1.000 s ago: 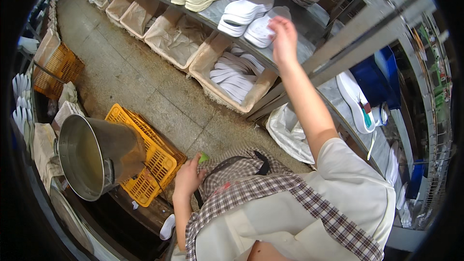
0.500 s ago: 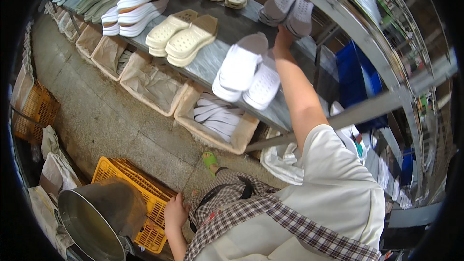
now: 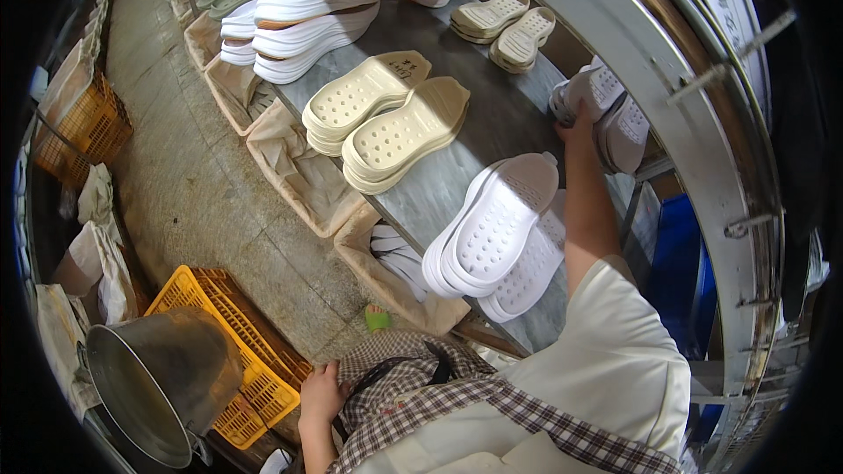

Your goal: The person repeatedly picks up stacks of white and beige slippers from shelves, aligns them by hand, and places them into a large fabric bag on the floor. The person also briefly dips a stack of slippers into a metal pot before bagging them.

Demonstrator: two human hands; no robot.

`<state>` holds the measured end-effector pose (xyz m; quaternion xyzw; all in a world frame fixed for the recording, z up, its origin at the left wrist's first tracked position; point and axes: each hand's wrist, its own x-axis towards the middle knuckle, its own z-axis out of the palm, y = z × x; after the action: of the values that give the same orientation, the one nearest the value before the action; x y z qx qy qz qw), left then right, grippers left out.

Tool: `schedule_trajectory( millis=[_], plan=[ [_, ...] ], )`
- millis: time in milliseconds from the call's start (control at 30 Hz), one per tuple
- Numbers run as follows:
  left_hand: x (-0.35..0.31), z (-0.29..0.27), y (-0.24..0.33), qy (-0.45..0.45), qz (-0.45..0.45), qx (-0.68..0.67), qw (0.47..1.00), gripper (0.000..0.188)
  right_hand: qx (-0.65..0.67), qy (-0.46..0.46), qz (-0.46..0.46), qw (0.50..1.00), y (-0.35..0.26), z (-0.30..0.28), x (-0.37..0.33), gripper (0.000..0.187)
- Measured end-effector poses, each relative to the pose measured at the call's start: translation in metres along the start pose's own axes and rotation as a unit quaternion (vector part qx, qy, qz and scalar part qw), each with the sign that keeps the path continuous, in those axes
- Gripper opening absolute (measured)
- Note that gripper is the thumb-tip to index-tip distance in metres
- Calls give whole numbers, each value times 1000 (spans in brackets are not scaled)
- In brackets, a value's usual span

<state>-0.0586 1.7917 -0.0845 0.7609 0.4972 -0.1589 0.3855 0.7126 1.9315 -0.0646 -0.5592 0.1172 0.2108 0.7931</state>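
My right arm stretches over the worktop, and my right hand (image 3: pixel 576 121) closes on the near end of a stack of greyish-white shoe soles (image 3: pixel 597 86). A matching stack (image 3: pixel 626 133) lies close beside it; my fingertips are partly hidden. In front of that arm are white perforated soles (image 3: pixel 496 237), one stack leaning on another. Cream soles (image 3: pixel 404 127) sit in two stacks to their left. Down by my checked apron (image 3: pixel 386 377), my left hand (image 3: pixel 323 393) hangs empty with loosely bent fingers, near a yellow plastic crate (image 3: pixel 255 395).
A large metal pot (image 3: pixel 167 377) stands by the crate. Lined bins (image 3: pixel 290 180) run under the worktop edge. More white soles (image 3: pixel 307 26) and small beige soles (image 3: pixel 518 26) lie farther along. A metal frame (image 3: pixel 702 114) curves along the right side.
The view has shifted, so the worktop appears lower and nearer. My right hand has moved up from beneath the far soles onto the left stack. My left hand stays about the same.
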Motion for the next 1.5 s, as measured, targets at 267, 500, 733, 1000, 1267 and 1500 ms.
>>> schedule_trajectory(
  millis=[267,500,733,1000,1267,1500],
  plan=[
    [-1,2,-11,4,-1,43,999,51,46,-111,56,991,-18,2,-55,62],
    [-25,-6,-43,1,15,40,999,49,125,-177,62,974,-14,14,-175,53],
    [-59,-21,-91,51,87,26,995,50,216,-298,203,907,8,24,-365,46],
    [-99,-93,-85,263,223,-133,929,61,-1,-436,285,853,57,-24,-583,49],
    [-116,-155,-17,236,355,-567,705,98,-105,-566,194,794,149,-69,-680,75],
    [-108,-143,-27,268,365,-737,502,57,-318,-591,-257,695,165,-78,-713,111]
  ],
)
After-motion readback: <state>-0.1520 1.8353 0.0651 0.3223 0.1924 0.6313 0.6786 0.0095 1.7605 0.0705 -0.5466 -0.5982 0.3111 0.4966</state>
